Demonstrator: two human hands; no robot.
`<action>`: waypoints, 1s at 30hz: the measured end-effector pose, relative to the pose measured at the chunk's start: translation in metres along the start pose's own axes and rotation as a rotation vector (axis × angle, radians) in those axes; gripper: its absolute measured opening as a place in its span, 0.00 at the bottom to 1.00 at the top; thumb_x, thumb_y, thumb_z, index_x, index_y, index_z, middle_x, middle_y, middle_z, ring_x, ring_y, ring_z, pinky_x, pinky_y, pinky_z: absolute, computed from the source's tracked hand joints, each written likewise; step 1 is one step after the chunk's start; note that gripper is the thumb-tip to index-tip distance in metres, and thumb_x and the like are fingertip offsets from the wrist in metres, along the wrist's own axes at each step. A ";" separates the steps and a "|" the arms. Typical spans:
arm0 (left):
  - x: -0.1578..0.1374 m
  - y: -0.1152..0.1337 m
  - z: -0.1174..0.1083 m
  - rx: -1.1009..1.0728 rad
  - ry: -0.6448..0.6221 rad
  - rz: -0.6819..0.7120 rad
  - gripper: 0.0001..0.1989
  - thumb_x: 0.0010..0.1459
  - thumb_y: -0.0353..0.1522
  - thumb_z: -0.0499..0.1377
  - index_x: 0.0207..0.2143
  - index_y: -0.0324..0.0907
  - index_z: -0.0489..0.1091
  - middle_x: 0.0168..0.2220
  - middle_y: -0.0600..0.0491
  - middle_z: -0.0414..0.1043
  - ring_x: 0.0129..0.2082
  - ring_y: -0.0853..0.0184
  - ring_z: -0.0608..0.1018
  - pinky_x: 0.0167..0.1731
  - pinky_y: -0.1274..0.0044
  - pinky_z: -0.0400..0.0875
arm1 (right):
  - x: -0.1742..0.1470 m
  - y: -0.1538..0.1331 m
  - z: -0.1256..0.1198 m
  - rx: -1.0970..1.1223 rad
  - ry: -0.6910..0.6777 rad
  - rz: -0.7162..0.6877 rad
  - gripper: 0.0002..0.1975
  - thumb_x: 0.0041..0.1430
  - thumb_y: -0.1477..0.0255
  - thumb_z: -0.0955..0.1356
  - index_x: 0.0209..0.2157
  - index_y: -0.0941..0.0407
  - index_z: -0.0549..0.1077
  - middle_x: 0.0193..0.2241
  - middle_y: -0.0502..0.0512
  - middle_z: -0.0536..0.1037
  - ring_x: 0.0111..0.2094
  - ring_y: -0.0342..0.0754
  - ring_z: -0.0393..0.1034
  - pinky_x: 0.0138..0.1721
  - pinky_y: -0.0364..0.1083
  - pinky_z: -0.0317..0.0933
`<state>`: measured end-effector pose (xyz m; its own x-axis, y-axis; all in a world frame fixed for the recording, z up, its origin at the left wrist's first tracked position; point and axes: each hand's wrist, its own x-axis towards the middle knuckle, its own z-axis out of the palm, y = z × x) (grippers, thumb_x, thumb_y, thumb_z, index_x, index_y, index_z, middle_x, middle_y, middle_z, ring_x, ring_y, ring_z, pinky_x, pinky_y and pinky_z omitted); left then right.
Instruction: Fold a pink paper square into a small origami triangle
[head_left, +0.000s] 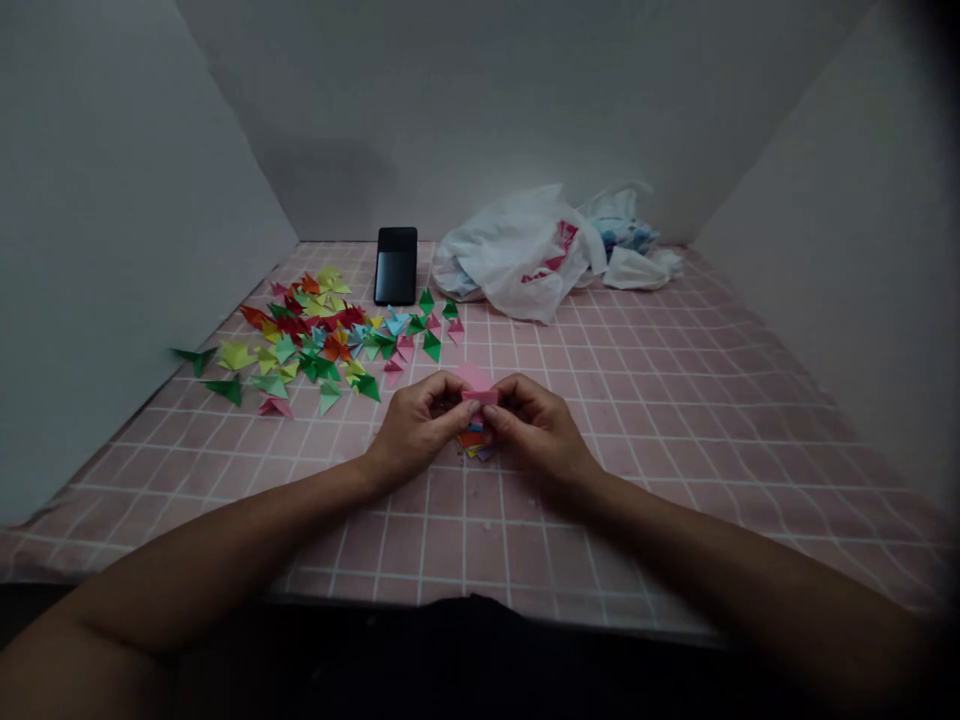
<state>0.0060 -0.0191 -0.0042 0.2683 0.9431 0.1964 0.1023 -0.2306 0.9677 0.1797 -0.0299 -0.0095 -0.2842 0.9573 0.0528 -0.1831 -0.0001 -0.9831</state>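
Note:
Between my two hands is a small piece of pink paper (pixel 475 378), partly folded, with a darker pink band across its lower part. My left hand (pixel 420 420) pinches its left side between thumb and fingers. On the right side, my right hand (pixel 538 425) grips it the same way, both thumbs near the fold. Beneath the hands lies a small stack of coloured paper sheets (pixel 474 442), with orange, yellow, blue and purple edges showing; my fingers hide part of it.
Many folded paper pieces (pixel 322 340) in red, green, yellow, blue and pink are heaped at the left. A black phone (pixel 396 268) lies behind them. White plastic bags (pixel 517 255) rest along the back wall. A pink checked cloth (pixel 675 440) covers the table, with grey walls around.

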 end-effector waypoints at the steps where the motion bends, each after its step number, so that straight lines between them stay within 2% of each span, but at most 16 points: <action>1: 0.000 0.001 0.000 -0.015 0.005 -0.003 0.07 0.57 0.34 0.63 0.34 0.39 0.72 0.29 0.54 0.74 0.29 0.71 0.75 0.30 0.79 0.70 | 0.000 0.000 0.000 0.016 -0.023 0.022 0.11 0.56 0.64 0.74 0.32 0.55 0.71 0.26 0.48 0.74 0.25 0.41 0.69 0.27 0.43 0.65; 6: 0.000 0.005 -0.001 -0.022 -0.019 -0.021 0.08 0.56 0.35 0.63 0.32 0.39 0.72 0.28 0.54 0.74 0.28 0.72 0.74 0.29 0.80 0.70 | 0.001 0.000 -0.002 0.036 -0.048 0.048 0.12 0.58 0.65 0.73 0.29 0.56 0.70 0.20 0.46 0.73 0.22 0.40 0.66 0.26 0.43 0.62; 14: -0.001 0.007 -0.003 0.075 -0.012 -0.043 0.09 0.58 0.35 0.62 0.28 0.39 0.71 0.25 0.55 0.72 0.25 0.73 0.72 0.26 0.80 0.67 | 0.002 0.002 -0.003 0.090 -0.105 0.072 0.12 0.60 0.64 0.72 0.29 0.56 0.70 0.19 0.45 0.72 0.22 0.40 0.65 0.28 0.43 0.60; 20: 0.001 0.008 -0.005 -0.047 -0.075 -0.124 0.10 0.56 0.36 0.63 0.29 0.38 0.71 0.26 0.55 0.73 0.24 0.73 0.73 0.26 0.80 0.68 | 0.001 -0.001 -0.004 0.002 -0.122 0.103 0.14 0.59 0.64 0.72 0.27 0.56 0.67 0.18 0.45 0.71 0.21 0.40 0.62 0.25 0.42 0.54; 25: 0.000 0.009 -0.004 -0.109 -0.041 -0.169 0.12 0.54 0.37 0.65 0.26 0.38 0.70 0.23 0.56 0.71 0.23 0.74 0.72 0.25 0.81 0.66 | -0.001 -0.007 -0.003 -0.092 -0.088 0.096 0.15 0.58 0.64 0.71 0.25 0.56 0.66 0.17 0.45 0.70 0.19 0.39 0.60 0.23 0.42 0.52; 30: 0.003 0.009 -0.006 -0.101 -0.051 -0.177 0.13 0.54 0.38 0.65 0.26 0.38 0.70 0.24 0.56 0.70 0.24 0.74 0.70 0.26 0.81 0.65 | 0.000 -0.009 -0.003 -0.117 -0.099 0.067 0.14 0.60 0.62 0.69 0.26 0.56 0.68 0.18 0.46 0.71 0.20 0.40 0.64 0.24 0.42 0.56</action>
<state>0.0016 -0.0165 0.0057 0.3034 0.9527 0.0164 0.0563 -0.0351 0.9978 0.1845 -0.0286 -0.0012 -0.3843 0.9232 -0.0021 -0.0511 -0.0235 -0.9984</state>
